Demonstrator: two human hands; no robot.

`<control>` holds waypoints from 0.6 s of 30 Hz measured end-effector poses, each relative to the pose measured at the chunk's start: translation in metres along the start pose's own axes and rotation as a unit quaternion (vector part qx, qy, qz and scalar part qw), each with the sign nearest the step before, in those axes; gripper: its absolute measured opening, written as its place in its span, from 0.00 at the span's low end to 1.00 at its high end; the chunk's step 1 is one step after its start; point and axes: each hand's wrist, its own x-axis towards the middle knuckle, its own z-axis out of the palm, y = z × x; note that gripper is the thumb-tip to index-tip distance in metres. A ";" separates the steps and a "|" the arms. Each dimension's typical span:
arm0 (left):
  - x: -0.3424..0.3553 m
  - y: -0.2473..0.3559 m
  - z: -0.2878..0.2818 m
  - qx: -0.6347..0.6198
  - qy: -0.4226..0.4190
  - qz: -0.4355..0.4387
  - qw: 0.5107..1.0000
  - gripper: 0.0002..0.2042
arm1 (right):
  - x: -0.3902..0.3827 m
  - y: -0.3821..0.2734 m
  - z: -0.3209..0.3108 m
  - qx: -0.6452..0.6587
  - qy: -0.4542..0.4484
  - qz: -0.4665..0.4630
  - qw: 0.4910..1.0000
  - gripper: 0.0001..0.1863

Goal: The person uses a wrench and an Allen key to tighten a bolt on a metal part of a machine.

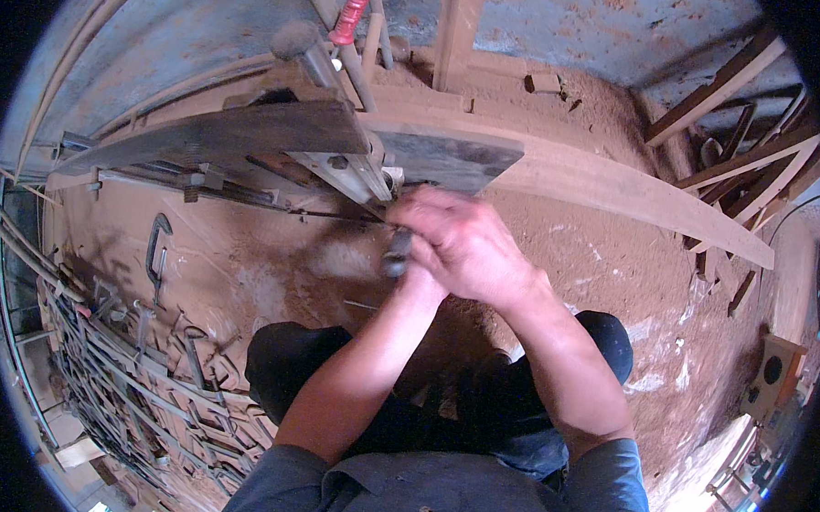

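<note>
Your right hand [468,243] is curled and motion-blurred at the fingers, covering most of your left hand [420,267]; the grip of either cannot be told. A grey cylindrical piece [395,255] shows just beside both, directly below the end of a pale metal bar [339,172]; its upper part is hidden behind your right hand. Your lower legs are largely lost in shadow.

The floor [570,263] is coated in brown dust with whitish patches. The bluish wall [566,29] beyond is stained, and the lens rim cuts off the room's edges.

A dark plate [250,139] stands ahead to your left, obstructing the view of whatever lies behind it. A long wooden board [633,188] extends right, toward stacked timber pieces [747,179]. Metal clamps [159,250] lie on the floor to your left. A box with a round dark face [773,371] stands far right.
</note>
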 end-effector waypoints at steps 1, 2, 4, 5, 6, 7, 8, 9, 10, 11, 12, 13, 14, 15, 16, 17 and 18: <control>0.000 -0.001 -0.003 -0.006 -0.010 -0.001 1.000 0.11 | 0.001 -0.002 -0.002 -0.006 -0.013 -0.009 1.000 0.10; 0.002 -0.002 -0.007 -0.008 -0.012 -0.002 1.000 0.11 | 0.001 -0.001 -0.003 0.009 -0.013 -0.008 1.000 0.11; 0.002 -0.004 -0.016 0.001 0.015 0.006 1.000 0.10 | 0.000 0.003 -0.008 0.039 -0.015 -0.006 0.999 0.13; 0.002 -0.002 -0.014 0.061 0.071 -0.008 0.996 0.10 | -0.002 0.010 -0.012 -0.002 0.033 0.048 0.998 0.09; 0.006 0.003 -0.011 0.142 0.107 -0.044 0.983 0.12 | -0.003 0.013 -0.014 0.076 0.084 0.136 0.984 0.07; 0.004 0.001 -0.009 0.139 0.102 -0.042 0.984 0.12 | -0.004 0.014 -0.015 0.153 0.133 0.221 0.954 0.06; 0.000 0.007 -0.002 0.139 0.101 -0.030 0.985 0.13 | -0.001 0.006 -0.014 0.197 0.123 0.248 0.941 0.09; -0.003 0.008 -0.001 0.108 0.122 -0.028 0.986 0.13 | -0.005 0.006 -0.005 0.166 0.111 0.217 0.956 0.08; 0.001 0.001 -0.013 0.058 0.055 0.016 0.997 0.14 | -0.005 0.005 -0.007 0.092 0.079 0.125 0.985 0.08; -0.001 0.002 -0.014 0.073 0.048 0.016 0.996 0.13 | -0.006 0.004 -0.012 0.014 0.047 0.031 0.998 0.08; -0.003 0.005 -0.016 0.087 0.040 0.018 0.995 0.13 | -0.006 -0.003 -0.019 0.042 0.061 0.050 0.996 0.08; 0.000 0.005 -0.027 0.117 0.070 0.009 0.991 0.12 | -0.010 -0.008 -0.028 0.074 0.084 0.107 0.988 0.09; 0.000 0.004 -0.014 0.099 0.103 0.035 0.989 0.10 | -0.015 -0.014 -0.041 0.145 0.156 0.159 0.964 0.10; -0.002 0.002 -0.003 0.160 0.142 0.062 0.975 0.10 | -0.020 -0.017 -0.051 0.215 0.225 0.210 0.927 0.11; -0.004 -0.001 0.006 0.171 0.135 0.080 0.973 0.11 | -0.021 -0.010 -0.060 0.269 0.284 0.195 0.899 0.11; -0.005 -0.003 0.013 0.182 0.126 0.101 0.970 0.12 | -0.020 -0.003 -0.069 0.322 0.342 0.176 0.865 0.12; -0.004 -0.004 0.016 0.162 0.131 0.105 0.973 0.12 | -0.021 0.002 -0.074 0.364 0.361 0.176 0.840 0.11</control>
